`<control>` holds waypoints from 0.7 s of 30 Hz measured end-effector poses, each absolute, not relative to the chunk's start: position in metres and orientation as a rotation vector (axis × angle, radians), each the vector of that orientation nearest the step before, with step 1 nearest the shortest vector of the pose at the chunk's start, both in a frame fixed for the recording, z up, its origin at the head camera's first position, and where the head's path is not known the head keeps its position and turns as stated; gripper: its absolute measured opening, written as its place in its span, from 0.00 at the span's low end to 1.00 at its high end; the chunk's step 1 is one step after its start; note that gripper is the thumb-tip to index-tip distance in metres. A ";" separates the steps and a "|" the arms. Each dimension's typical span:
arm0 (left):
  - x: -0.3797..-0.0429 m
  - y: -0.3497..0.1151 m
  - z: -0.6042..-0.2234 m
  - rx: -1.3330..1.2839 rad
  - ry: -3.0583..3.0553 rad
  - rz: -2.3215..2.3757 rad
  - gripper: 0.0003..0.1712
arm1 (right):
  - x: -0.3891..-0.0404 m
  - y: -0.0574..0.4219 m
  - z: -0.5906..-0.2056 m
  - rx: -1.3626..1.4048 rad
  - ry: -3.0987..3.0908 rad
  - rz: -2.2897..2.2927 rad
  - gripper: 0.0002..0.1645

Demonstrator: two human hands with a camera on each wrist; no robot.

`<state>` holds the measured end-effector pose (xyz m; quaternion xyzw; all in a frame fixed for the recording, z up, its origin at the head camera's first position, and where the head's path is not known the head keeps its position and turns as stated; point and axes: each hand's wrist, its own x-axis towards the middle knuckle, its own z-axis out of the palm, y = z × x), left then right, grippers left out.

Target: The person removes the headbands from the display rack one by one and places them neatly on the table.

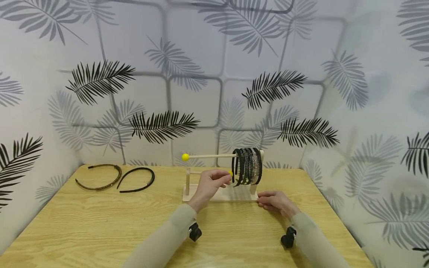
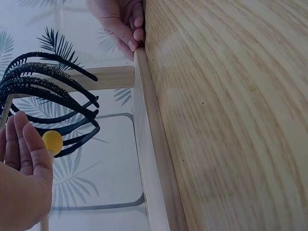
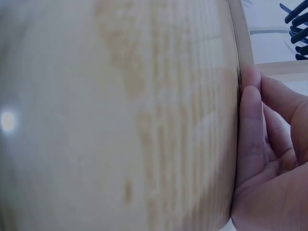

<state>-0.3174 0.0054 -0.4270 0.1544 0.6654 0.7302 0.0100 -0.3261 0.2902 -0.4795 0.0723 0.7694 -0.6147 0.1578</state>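
A wooden headband stand (image 1: 219, 195) has an upper rod tipped with a yellow ball (image 1: 185, 157) and a lower rod with its own yellow ball (image 2: 53, 142). Several dark headbands (image 1: 248, 166), some sparkly, hang bunched at the right end of the upper rod. My left hand (image 1: 212, 182) is raised beside the lower ball, its fingers (image 2: 36, 144) fairly straight and their tips close to the nearest headband. With thumb and fingertips, my right hand (image 1: 276, 203) pinches the right front corner of the stand's base, low on the table.
On the wooden table (image 1: 110, 223), a brownish-gold headband (image 1: 120, 175) and a thin black headband (image 1: 153, 176) lie at the back left. A wall covering (image 1: 194, 100) with leaf prints rises behind the table and along its sides.
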 end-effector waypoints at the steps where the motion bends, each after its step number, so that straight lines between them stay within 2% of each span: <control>1: -0.318 0.006 -0.426 0.487 2.082 2.281 0.17 | -0.326 0.290 -0.479 0.208 2.198 -1.759 0.28; 21: -0.315 0.038 -0.414 0.483 2.123 2.321 0.21 | -0.327 0.289 -0.482 0.219 2.212 -1.764 0.28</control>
